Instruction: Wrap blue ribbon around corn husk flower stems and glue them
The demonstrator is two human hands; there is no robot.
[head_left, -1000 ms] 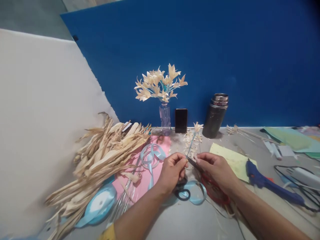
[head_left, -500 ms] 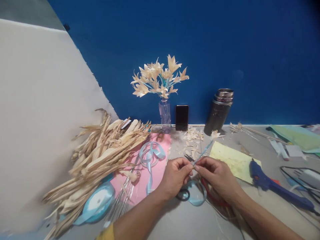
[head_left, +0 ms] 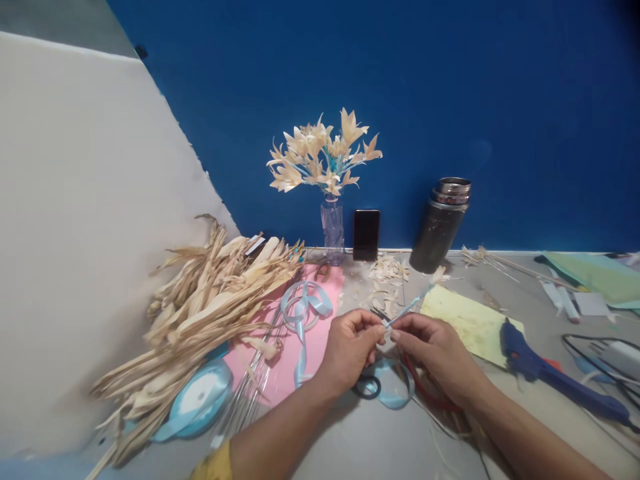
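Between my two hands is a corn-husk flower [head_left: 439, 275] on a thin stem [head_left: 411, 305] wrapped in light blue ribbon, tilted up to the right. My left hand [head_left: 354, 347] pinches the lower end of the stem, thumb against forefinger. Close beside it, my right hand [head_left: 431, 347] pinches the same stem just above that end. Scissors with a black handle [head_left: 369, 387] lie partly hidden under my hands. A loop of blue ribbon [head_left: 400, 402] rests below them, near a red handle [head_left: 435, 399] mostly covered by my right hand.
Dried corn husks [head_left: 220, 307], a ribbon roll [head_left: 203, 400] and wires [head_left: 250, 390] lie left, by pink paper [head_left: 327, 327]. Behind stand a vase [head_left: 333, 230] of husk flowers, a phone [head_left: 367, 235] and a flask [head_left: 440, 227]. To the right are yellow paper [head_left: 463, 320] and a glue gun [head_left: 555, 377].
The flower has tipped a little lower and to the right as the stem turned. Both hands keep their pinch in nearly the same place. The view has shifted slightly.
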